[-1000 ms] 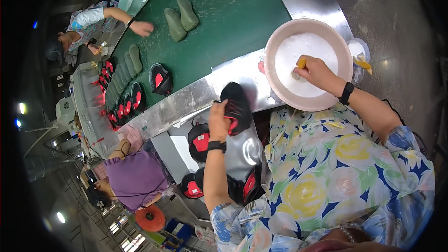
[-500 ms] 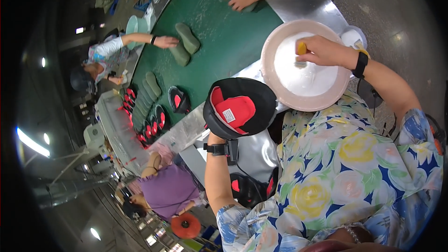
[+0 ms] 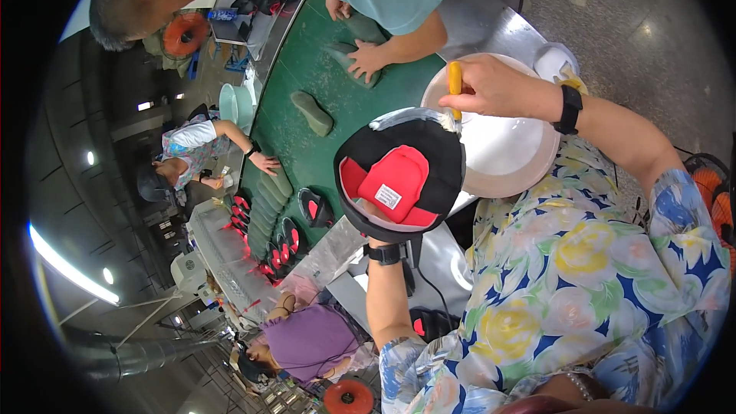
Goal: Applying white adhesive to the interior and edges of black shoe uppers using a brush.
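My left hand (image 3: 377, 215) holds a black shoe upper (image 3: 441, 165) with a red lining, tilted so that its inside faces me. Most of the fingers are hidden under and inside it. White liquid coats part of the upper's far rim. In my right hand (image 3: 498, 88) is a brush (image 3: 455, 88) with a yellow handle, gripped between thumb and fingers. Its whitened bristles touch the upper's right edge. Right beside the upper stands a pale pink basin (image 3: 537, 176) holding white liquid, partly below my right hand.
A green belt (image 3: 268, 119) carries several green foot-shaped soles (image 3: 312, 113) and black-and-red uppers (image 3: 314, 207). One co-worker's hand (image 3: 368, 60) presses on a sole at the far side; another's hand (image 3: 264, 162) reaches the sole row. A person in purple (image 3: 310, 341) is at lower left.
The brush has come up out of the basin to the upper's edge. White liquid now shows on the upper's rim. A co-worker in light blue has leaned in over the belt.
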`<state>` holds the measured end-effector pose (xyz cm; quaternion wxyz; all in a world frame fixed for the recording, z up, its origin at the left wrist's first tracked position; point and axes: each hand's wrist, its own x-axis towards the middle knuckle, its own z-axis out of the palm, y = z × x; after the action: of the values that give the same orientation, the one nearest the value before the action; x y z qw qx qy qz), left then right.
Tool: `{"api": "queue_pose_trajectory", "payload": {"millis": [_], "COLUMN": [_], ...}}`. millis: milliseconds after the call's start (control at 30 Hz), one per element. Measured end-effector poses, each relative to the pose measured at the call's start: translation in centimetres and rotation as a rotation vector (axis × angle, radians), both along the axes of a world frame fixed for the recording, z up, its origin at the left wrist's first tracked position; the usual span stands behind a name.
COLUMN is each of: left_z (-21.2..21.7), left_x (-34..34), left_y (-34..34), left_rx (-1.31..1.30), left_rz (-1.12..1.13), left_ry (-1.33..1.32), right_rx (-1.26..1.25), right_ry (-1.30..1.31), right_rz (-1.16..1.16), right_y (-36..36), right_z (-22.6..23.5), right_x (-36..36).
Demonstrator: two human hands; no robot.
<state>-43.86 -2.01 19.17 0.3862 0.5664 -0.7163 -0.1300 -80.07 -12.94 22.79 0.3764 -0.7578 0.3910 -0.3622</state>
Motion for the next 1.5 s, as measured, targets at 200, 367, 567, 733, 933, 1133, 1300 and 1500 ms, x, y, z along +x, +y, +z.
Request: {"api": "queue_pose_trajectory", "payload": {"millis": [200, 367, 567, 733, 933, 1133, 1300, 1500], "left_z": [-0.8, -1.4, 0.9, 3.8, 2.6, -0.8, -1.8, -3.2], "left_x": [-2.2, -3.6, -5.3, -6.9, -5.9, -9.4, -9.6, -7.8], "left_y": [0.7, 1.6, -0.6, -1.7, -1.1, 2.8, 5.8, 3.9], "left_rx": [-0.011, -0.023, 0.001, -0.028, 0.055, 0.176, 0.277, 0.373], "left_rz": [0.059, 0.112, 0.067, 0.053, 0.049, -0.009, -0.041, -0.040], "left_ry": [0.107, 0.202, 0.530, 0.483, 0.546, 0.635, 0.700, 0.776], "right_rx": [0.331, 0.437, 0.677, 0.727, 0.286, -0.205, -0.434, -0.147], "right_ry": [-0.145, -0.219, -0.274, -0.426, -0.463, -0.404, -0.399, -0.184], "right_rz": [-0.122, -0.079, -0.024, -0.004, 0.042, 0.263, 0.359, 0.279], "right_y": [1.9, 3.4, 5.3, 5.6, 3.9, 2.5, 1.5, 0.3], "right_z": [0.1, -0.3, -0.6, 1.7, 1.1, 1.7, 1.8, 1.1], "right_x": [2.3, 3.6, 4.8, 4.4, 3.3, 4.0, 7.0, 5.7]}}
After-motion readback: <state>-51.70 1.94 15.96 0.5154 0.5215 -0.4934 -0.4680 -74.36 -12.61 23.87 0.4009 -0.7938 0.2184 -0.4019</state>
